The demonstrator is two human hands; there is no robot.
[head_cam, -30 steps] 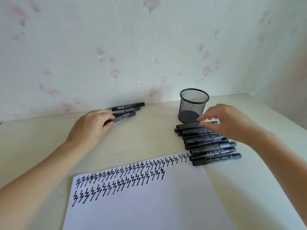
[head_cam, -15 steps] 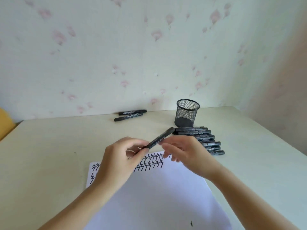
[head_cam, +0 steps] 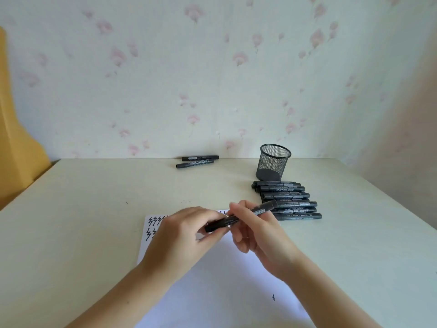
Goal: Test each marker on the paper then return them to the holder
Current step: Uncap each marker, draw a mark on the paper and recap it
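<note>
Both hands hold one black marker [head_cam: 241, 216] above the white paper [head_cam: 212, 292]. My left hand [head_cam: 186, 235] pinches its cap end, and my right hand [head_cam: 253, 233] grips the barrel with fingers and thumb. Black zigzag test marks run along the paper's top edge, mostly hidden by my hands. The black mesh holder [head_cam: 273, 165] stands upright near the wall. A row of several black markers [head_cam: 287, 200] lies in front of it. Two more markers [head_cam: 197, 161] lie by the wall at the back.
The cream table [head_cam: 82, 221] runs to a flowered wall at the back. A yellow object [head_cam: 16, 138] stands off the table's left edge. One small ink mark [head_cam: 273, 297] sits low on the paper.
My left hand picked a marker from the back group and brought it over the paper. My right hand left the marker row and took hold of the barrel. The view has tilted up.
</note>
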